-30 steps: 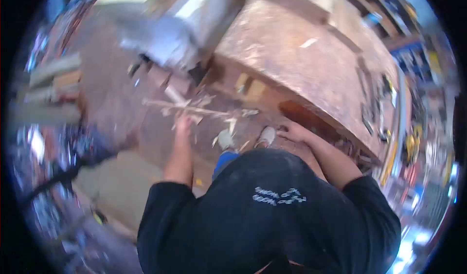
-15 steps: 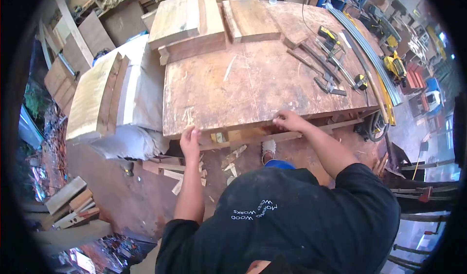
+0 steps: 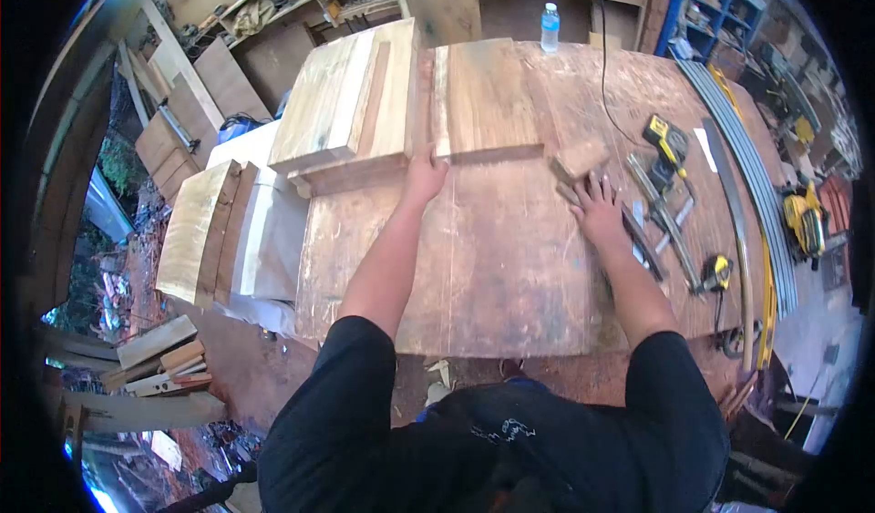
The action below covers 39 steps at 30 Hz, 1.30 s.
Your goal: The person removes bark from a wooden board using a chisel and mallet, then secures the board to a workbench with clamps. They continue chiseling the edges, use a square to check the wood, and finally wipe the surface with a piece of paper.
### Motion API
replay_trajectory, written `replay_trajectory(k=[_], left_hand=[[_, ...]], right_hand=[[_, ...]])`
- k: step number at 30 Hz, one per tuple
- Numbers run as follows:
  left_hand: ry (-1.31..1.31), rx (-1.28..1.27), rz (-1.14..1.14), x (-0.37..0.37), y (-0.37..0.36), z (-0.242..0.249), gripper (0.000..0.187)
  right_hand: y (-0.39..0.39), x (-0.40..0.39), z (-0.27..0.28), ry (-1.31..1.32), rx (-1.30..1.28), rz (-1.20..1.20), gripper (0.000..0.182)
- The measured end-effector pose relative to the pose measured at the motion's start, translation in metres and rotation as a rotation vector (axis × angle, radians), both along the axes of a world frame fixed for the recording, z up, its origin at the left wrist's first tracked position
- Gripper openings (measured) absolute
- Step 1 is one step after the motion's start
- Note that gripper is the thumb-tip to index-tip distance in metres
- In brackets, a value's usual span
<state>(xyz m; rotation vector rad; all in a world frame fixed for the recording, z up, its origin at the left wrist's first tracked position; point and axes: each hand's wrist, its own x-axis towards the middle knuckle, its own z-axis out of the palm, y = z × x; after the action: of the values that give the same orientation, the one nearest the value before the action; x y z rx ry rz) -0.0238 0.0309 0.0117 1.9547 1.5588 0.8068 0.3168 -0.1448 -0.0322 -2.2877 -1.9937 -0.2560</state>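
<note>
My left hand is at the near left corner of a thick wooden slab lying flat on the workbench. Its thumb rests by the slab's front face, and the other fingers reach into the gap on the slab's left side, partly hidden. Just left of that hand stands a stack of thick wooden slabs. My right hand lies with fingers spread over dark bar-like tools, right of the slab. A small wooden block sits just beyond its fingertips.
On the workbench, a yellow-black cordless drill, a clamp and a tape measure lie to the right. Metal bars run along the right edge. A water bottle stands at the back. More slabs lean left.
Both hands have moved forward from the bench's front edge, the left to the slab's corner and the right onto the tools. My body has leaned in over the bench.
</note>
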Motion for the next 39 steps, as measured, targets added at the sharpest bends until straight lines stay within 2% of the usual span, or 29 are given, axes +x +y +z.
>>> replay_trajectory(k=[2, 4, 5, 6, 9, 11, 13, 14, 16, 17, 19, 25, 28, 30, 32, 34, 36, 39], left_hand=[[0.024, 0.023, 0.06, 0.01, 0.038, -0.027, 0.057], [0.045, 0.034, 0.105, 0.028, 0.051, -0.023, 0.059], [0.046, -0.084, 0.179, 0.034, 0.053, -0.023, 0.063], [0.046, -0.201, 0.255, 0.04, 0.054, -0.019, 0.066], [-0.006, -0.156, 0.265, 0.038, 0.078, -0.052, 0.072], [-0.107, -0.091, 0.251, 0.034, 0.093, -0.081, 0.071], [-0.195, -0.03, 0.234, 0.035, 0.085, -0.081, 0.069], [-0.27, -0.034, 0.232, 0.044, 0.071, -0.059, 0.067], [-0.319, -0.041, 0.246, 0.048, 0.065, -0.05, 0.06], [-0.319, -0.038, 0.244, 0.047, 0.067, -0.052, 0.06], [-0.314, -0.048, 0.22, 0.044, 0.063, -0.054, 0.06], [-0.285, -0.064, 0.173, 0.02, -0.025, -0.056, 0.058], [-0.178, -0.036, 0.19, -0.002, -0.077, -0.084, 0.061], [-0.184, -0.1, 0.187, -0.013, -0.106, -0.082, 0.061], [-0.191, -0.166, 0.173, -0.022, -0.138, -0.076, 0.061], [-0.302, -0.164, 0.169, -0.027, -0.173, -0.063, 0.064], [-0.259, -0.195, 0.124, -0.05, -0.207, -0.074, 0.064], [-0.244, -0.192, 0.057, -0.081, -0.285, -0.088, 0.064]], right_hand=[[0.014, 0.036, -0.006, -0.004, 0.03, 0.05, 0.056], [0.03, 0.066, -0.01, 0.0, 0.067, 0.069, 0.056], [0.039, 0.077, -0.015, 0.0, 0.062, 0.065, 0.056], [0.05, 0.084, -0.015, -0.016, 0.05, -0.006, 0.055], [0.093, 0.074, -0.013, 0.043, 0.092, -0.107, 0.052], [0.13, 0.046, -0.019, 0.35, 0.378, 0.218, 0.057], [0.158, 0.006, 0.009, 0.714, 0.178, 0.152, 0.068], [0.174, -0.01, 0.01, 0.72, 0.178, 0.167, 0.068], [0.198, -0.03, -0.003, 1.194, -0.038, 0.003, 0.075], [0.202, -0.033, -0.012, 1.195, -0.034, 0.004, 0.075], [0.198, -0.044, -0.021, 1.176, 0.171, 0.023, 0.079], [0.098, -0.063, -0.029, 1.208, 0.138, -0.018, 0.079], [0.018, -0.085, -0.013, 1.229, 0.141, -0.052, 0.079], [-0.026, -0.1, -0.007, 1.237, 0.121, -0.082, 0.08], [-0.061, -0.112, -0.008, 1.354, 0.092, -0.096, 0.079], [-0.094, -0.125, 0.012, 1.337, 0.057, -0.148, 0.078], [-0.131, -0.145, 0.019, 1.328, 0.024, -0.205, 0.077], [-0.205, -0.165, 0.01, 1.159, 0.017, -0.29, 0.074]])
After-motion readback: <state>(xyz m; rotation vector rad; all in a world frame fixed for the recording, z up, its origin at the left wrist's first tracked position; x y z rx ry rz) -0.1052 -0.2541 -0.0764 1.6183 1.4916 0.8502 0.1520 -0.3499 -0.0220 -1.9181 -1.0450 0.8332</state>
